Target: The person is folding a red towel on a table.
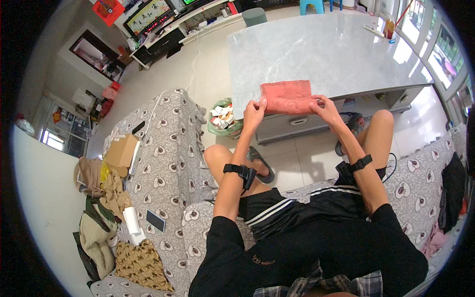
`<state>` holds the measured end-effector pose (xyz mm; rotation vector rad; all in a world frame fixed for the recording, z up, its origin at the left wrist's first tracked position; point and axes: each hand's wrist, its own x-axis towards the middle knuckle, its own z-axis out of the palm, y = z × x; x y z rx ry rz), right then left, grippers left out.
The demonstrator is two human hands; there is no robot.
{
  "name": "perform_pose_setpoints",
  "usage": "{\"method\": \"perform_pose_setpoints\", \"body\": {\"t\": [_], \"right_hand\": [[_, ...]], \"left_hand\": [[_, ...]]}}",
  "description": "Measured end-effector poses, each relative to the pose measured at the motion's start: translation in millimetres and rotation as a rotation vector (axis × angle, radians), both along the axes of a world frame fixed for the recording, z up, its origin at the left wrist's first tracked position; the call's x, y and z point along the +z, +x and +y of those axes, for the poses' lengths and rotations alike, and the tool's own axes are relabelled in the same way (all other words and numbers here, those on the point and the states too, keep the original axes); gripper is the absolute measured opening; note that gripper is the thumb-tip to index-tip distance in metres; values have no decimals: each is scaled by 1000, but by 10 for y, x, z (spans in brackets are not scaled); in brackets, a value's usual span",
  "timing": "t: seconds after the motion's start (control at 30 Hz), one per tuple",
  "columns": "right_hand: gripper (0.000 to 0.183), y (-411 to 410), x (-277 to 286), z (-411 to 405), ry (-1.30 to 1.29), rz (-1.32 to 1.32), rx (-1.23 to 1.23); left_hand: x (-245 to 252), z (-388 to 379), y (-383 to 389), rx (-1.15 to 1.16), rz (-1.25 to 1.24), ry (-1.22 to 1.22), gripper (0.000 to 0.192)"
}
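A coral-red cloth (285, 96), seemingly a towel, lies at the near edge of a grey marble-look table (297, 52). Its far part is flat on the top, and its near part looks thicker, folded or rolled. My left hand (255, 110) pinches the near left corner between thumb and fingers. At the near right corner, my right hand (323, 107) grips the cloth the same way. Black straps with small devices sit on both forearms.
A lined waste basket (222, 120) with crumpled paper stands left of the table. On the patterned sofa (163, 148) are a cardboard box (121, 150), a phone (156, 221), a paper roll (131, 220) and clothes. A glass (389, 29) stands at the table's far right.
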<state>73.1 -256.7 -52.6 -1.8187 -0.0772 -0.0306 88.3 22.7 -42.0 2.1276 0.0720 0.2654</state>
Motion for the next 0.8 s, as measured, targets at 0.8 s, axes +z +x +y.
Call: {"method": "perform_pose_setpoints", "body": {"t": [0.8], "right_hand": [[55,-109,112,-238,102,101,334]], "left_hand": [[31,88,-389,-339,165,-82,42]]}}
